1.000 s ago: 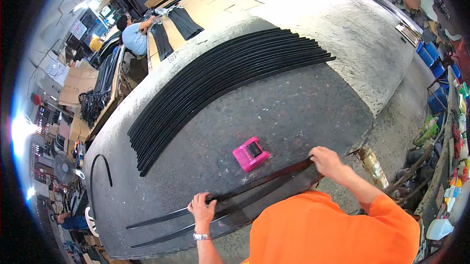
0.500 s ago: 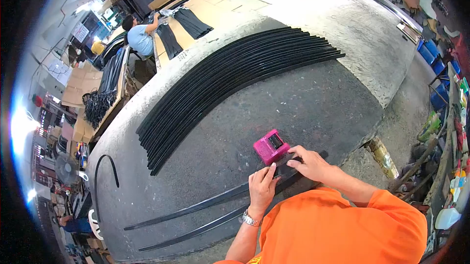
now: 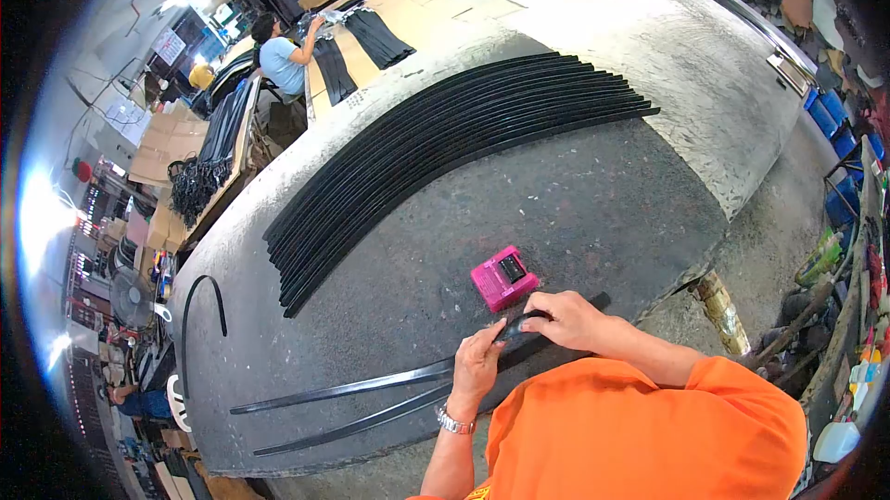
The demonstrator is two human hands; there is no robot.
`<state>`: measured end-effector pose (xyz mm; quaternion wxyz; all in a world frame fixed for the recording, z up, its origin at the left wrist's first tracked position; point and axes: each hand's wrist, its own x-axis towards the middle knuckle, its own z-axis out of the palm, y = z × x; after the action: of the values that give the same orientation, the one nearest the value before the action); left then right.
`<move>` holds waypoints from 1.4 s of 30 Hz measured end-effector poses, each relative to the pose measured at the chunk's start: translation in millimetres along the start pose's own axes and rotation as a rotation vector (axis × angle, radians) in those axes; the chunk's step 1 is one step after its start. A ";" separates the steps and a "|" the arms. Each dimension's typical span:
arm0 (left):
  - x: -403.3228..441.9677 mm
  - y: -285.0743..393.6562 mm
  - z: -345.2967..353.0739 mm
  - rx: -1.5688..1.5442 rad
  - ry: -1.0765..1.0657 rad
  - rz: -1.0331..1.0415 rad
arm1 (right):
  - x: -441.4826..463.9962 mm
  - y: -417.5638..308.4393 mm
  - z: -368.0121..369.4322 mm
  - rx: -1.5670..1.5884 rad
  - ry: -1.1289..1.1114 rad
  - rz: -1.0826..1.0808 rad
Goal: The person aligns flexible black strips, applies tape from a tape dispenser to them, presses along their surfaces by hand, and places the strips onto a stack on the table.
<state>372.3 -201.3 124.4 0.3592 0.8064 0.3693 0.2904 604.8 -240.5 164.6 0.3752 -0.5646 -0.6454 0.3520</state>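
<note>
My left hand (image 3: 476, 363) is closed on a long black strip (image 3: 371, 384) near the table's front edge. My right hand (image 3: 562, 319) pinches the same strip a little to the right, and the strip bends up in a small arch between them. A second black strip (image 3: 357, 426) lies nearer my body, partly hidden under my hands and arm. Just beyond my hands sits a pink box (image 3: 503, 279) with a dark top. Farther off, several black strips (image 3: 445, 143) lie side by side in a curved row.
The large dark table (image 3: 593, 194) spreads around my hands. One curled black strip (image 3: 188, 315) lies at its left end. A person in a light blue shirt (image 3: 281, 64) sits at the far left beside more black strips (image 3: 375, 37). A worn post (image 3: 720, 313) stands by the right edge.
My hands have come together from wide apart, the left moving right and the right moving left. The strip between them has bent upward. The seated person's arm has shifted.
</note>
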 end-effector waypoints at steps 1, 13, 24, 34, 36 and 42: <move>-2.3 -2.1 0.1 -0.021 -0.011 -0.025 | 0.7 -0.9 0.0 -0.065 -0.003 -0.057; -0.1 8.8 9.2 0.076 0.150 0.042 | 0.8 18.1 -8.3 0.498 -0.214 0.349; 6.5 -3.5 8.1 -0.028 0.124 0.031 | -3.2 13.6 9.1 0.549 -0.118 0.296; 18.7 -19.3 -39.8 -0.065 -0.207 -0.090 | 3.7 32.9 -22.0 0.283 -0.097 0.273; 20.6 -25.3 -42.4 -0.036 -0.161 -0.084 | 4.2 42.9 -29.6 0.043 -0.058 0.214; 28.9 -42.2 -32.3 0.285 0.074 0.062 | -10.9 151.0 -70.9 -0.921 0.369 0.031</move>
<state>348.4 -146.5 115.3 0.2180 0.8489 0.3948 0.2756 738.3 -231.9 64.4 0.1896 -0.7340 -0.6484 -0.0700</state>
